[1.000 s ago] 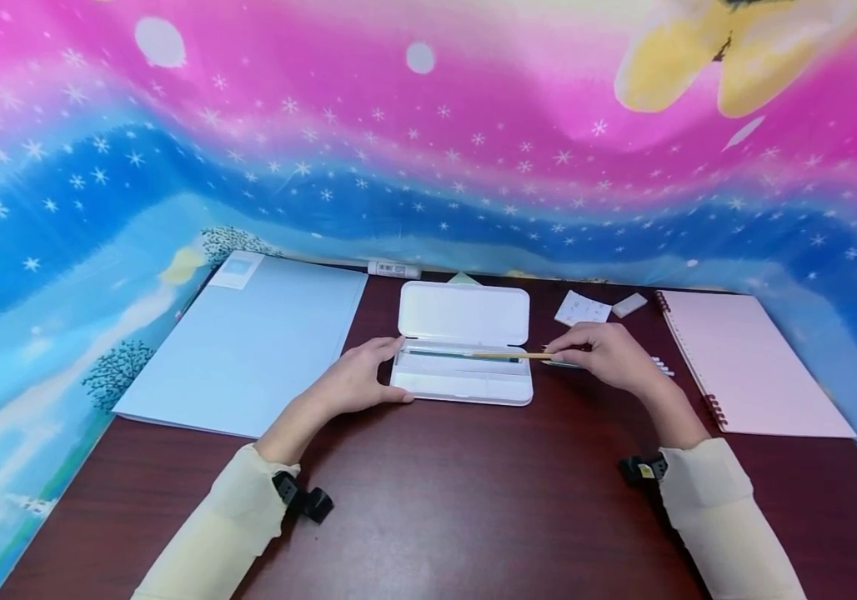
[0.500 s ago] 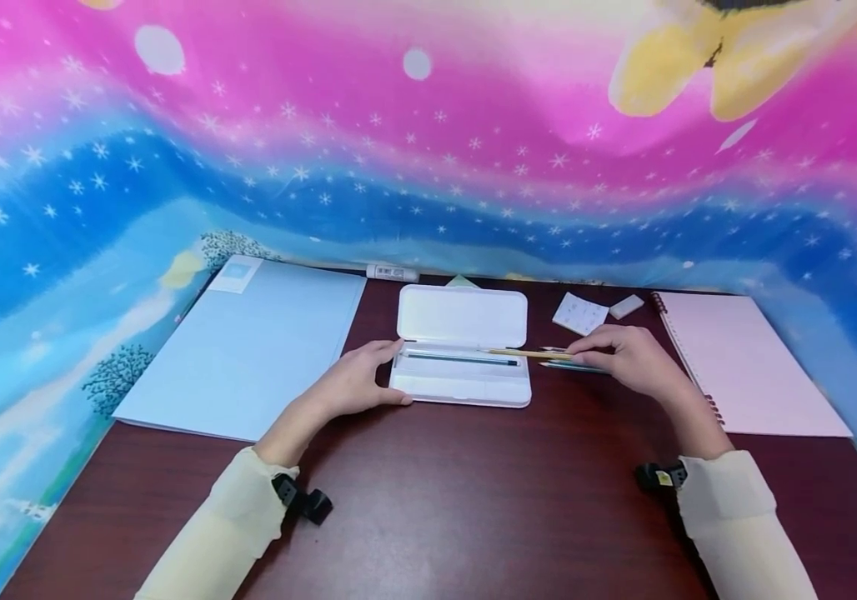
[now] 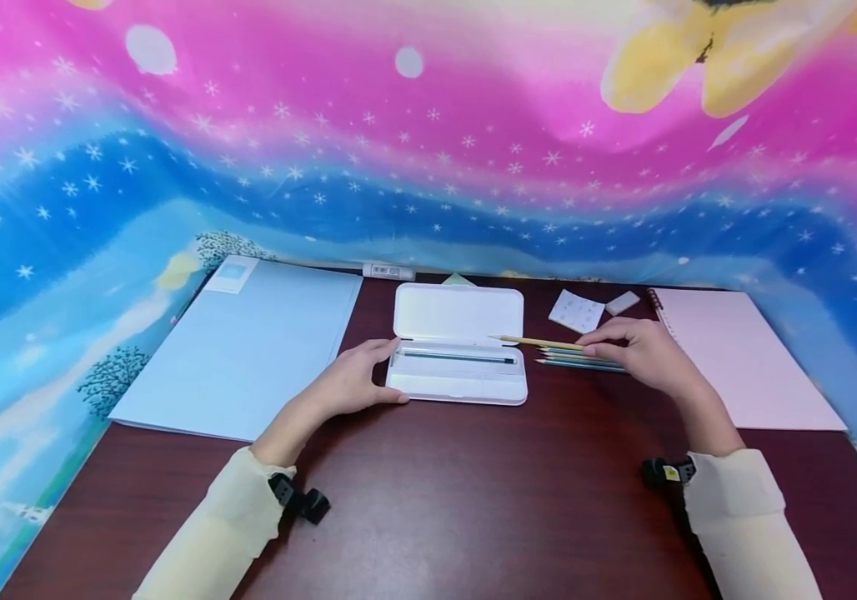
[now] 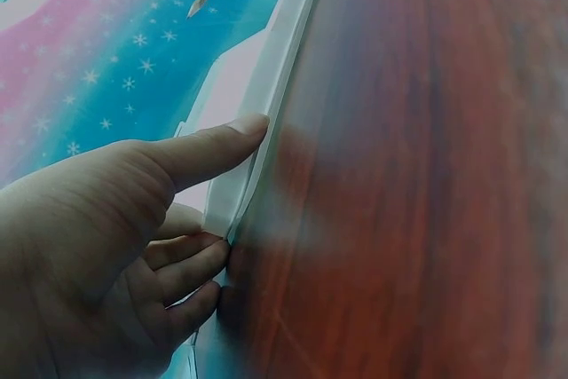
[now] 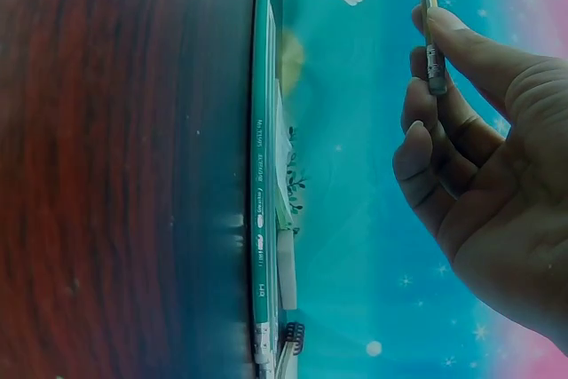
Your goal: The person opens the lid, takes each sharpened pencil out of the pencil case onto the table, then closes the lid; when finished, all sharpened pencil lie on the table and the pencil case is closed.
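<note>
An open white pencil case (image 3: 458,390) lies on the table, its lid raised at the back and a dark pencil (image 3: 458,357) lengthwise inside. My left hand (image 3: 349,379) grips the case's left end; the left wrist view shows the thumb against the front wall of the case (image 4: 288,33) and the fingers at its end. My right hand (image 3: 646,354) pinches a yellow pencil (image 3: 537,341) near its eraser end, the point directed left over the case's hinge. Below that hand several green pencils (image 3: 578,363) lie side by side; the right wrist view shows one green pencil (image 5: 260,157) with lettering.
A light blue folder (image 3: 248,350) lies at the left and a pink spiral notebook (image 3: 759,358) at the right. Behind stand a white tube (image 3: 388,272), a small paper square (image 3: 577,311) and a white eraser (image 3: 622,302). A patterned cloth (image 3: 398,167) hangs along the table's back.
My right hand has drawn the yellow pencil right and slightly up from over the case's tray, uncovering more of the green pencils. The left hand keeps its grip on the case.
</note>
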`<state>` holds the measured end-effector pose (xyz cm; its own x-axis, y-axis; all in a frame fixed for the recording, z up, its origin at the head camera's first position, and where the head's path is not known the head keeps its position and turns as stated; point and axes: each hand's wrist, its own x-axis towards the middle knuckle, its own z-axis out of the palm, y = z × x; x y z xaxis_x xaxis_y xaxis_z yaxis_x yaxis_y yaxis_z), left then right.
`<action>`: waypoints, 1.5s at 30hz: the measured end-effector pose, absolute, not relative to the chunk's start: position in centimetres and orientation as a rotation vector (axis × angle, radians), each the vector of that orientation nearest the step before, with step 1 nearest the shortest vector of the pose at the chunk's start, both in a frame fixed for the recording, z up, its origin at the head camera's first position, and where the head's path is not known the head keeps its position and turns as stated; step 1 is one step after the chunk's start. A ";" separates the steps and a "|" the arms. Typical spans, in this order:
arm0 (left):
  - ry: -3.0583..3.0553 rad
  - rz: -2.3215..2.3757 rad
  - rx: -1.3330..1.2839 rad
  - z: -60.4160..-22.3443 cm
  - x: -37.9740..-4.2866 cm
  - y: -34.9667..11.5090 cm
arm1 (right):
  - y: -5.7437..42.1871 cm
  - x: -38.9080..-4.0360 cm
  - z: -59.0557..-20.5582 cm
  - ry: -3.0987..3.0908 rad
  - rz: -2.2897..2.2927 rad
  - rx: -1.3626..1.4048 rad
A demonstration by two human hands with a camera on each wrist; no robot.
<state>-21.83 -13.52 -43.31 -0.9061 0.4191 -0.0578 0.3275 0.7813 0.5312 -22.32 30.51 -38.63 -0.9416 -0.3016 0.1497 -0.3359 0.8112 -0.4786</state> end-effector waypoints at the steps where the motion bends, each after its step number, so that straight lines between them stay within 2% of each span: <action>1: 2.803 0.786 0.601 -43.4 -21.8 -13.5 | 30.6 -22.3 -38.6 -2.932 0.795 0.508; 29: 2.791 0.775 0.562 -42.9 -21.8 -13.4 | 33.6 -22.3 -38.6 -2.945 0.821 0.447; 45: 2.791 0.781 0.578 -43.1 -21.9 -13.5 | 36.0 -22.4 -39.0 -3.114 0.895 0.267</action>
